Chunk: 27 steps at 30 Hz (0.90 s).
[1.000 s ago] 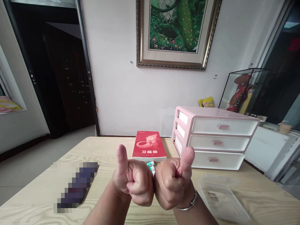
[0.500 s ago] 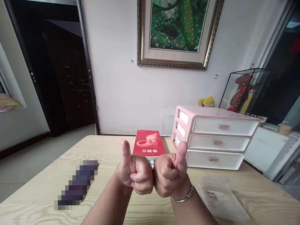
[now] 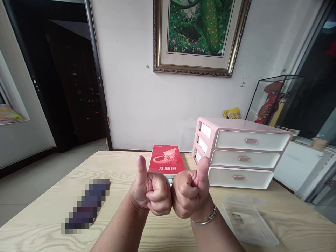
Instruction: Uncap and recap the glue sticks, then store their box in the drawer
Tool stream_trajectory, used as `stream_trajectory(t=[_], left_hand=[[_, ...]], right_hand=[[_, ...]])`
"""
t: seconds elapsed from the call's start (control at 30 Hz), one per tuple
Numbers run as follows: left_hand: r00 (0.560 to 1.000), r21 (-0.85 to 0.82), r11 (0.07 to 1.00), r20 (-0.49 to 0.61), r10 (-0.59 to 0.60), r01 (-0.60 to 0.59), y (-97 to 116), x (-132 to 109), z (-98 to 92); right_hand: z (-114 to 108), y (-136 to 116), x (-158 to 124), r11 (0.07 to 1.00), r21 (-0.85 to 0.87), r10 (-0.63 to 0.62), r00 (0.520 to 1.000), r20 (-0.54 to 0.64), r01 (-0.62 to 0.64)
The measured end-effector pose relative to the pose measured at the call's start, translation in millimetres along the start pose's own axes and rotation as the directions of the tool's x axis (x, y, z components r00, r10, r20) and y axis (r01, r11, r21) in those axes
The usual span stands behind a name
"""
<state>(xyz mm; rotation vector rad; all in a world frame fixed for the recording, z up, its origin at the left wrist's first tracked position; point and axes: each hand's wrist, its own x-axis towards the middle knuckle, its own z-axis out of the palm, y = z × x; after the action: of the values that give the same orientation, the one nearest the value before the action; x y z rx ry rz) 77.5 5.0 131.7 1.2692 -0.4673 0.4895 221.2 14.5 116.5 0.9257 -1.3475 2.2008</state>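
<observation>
Both of my hands are raised over the light wooden table (image 3: 123,168), curled into fists with the thumbs pointing up and the knuckles touching. My left hand (image 3: 151,192) holds nothing. My right hand (image 3: 190,194) also holds nothing and has a silver bracelet at its wrist. Just behind the fists lies a red book (image 3: 166,159) with a dragon on its cover. A small green-and-white item (image 3: 169,181) peeks out between the hands, mostly hidden.
A pink drawer unit (image 3: 243,152) with three white drawers, all closed, stands at the right of the table. A clear plastic box (image 3: 246,220) lies near the right front. A blurred dark object (image 3: 86,206) lies at the left. A framed picture hangs on the wall behind.
Both fists have moved slightly away from the camera and a little lower in view, still pressed together with thumbs up.
</observation>
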Motion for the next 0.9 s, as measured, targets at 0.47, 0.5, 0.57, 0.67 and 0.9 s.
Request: stream_trajectory(t=[0.47, 0.5, 0.57, 0.67, 0.9], left_hand=[[1.000, 0.013, 1.000, 0.004, 0.001, -0.001, 0.3, 1.8, 3.5], [1.000, 0.026, 1.000, 0.005, -0.004, 0.003, 0.5, 1.8, 3.8], [1.000, 0.022, 1.000, -0.007, -0.002, 0.002, 0.7, 2.1, 3.7], [1.000, -0.011, 1.000, -0.021, 0.012, -0.013, 0.4, 3.0, 3.4], [0.999, -0.008, 1.000, -0.040, 0.000, 0.000, 0.2, 2.7, 2.1]], right_hand=[[-1.4, 1.1, -3.0, 0.998, -0.023, -0.050, 0.997, 0.062, 0.052], [-2.3, 1.5, -3.6, 0.998, -0.029, -0.046, 0.997, 0.061, 0.048], [-4.6, 1.9, -6.1, 0.999, -0.034, -0.018, 1.000, 0.017, 0.019], [-8.0, 2.1, -11.0, 1.000, -0.019, 0.007, 0.998, -0.057, -0.008], [-13.3, 1.3, -17.6, 0.995, -0.080, 0.043, 0.992, -0.116, -0.052]])
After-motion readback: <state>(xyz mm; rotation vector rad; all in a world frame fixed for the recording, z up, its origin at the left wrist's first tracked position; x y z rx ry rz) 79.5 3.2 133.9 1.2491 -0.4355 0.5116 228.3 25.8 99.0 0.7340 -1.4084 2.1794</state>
